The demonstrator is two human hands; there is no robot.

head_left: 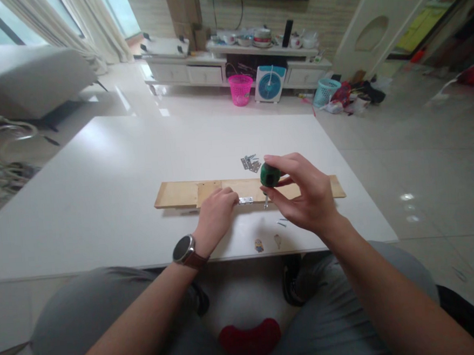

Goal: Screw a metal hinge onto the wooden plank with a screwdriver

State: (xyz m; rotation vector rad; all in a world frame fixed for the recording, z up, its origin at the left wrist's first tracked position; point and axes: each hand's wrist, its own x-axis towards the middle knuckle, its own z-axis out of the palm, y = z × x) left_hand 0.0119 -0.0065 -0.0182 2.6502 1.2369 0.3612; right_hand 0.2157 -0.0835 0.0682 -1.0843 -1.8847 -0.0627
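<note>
My right hand (305,194) grips a short screwdriver (270,175) by its green handle, its metal shaft pointing down near the front edge of a wooden board (181,194). With its fingers curled over the board, my left hand (218,208) touches the left end of a small metal hinge (245,200) at the front edge. The fingers partly hide the hinge and the board. Behind the board lies a small pile of hinges and screws (251,163). A couple of loose screws (281,223) rest in front of it.
The white table (138,152) carries two stickers (258,245) near its front edge. Beyond it are a pink basket (240,89), a blue-and-white fan (270,84) and a low white cabinet (168,73). My knees are below the table's near edge.
</note>
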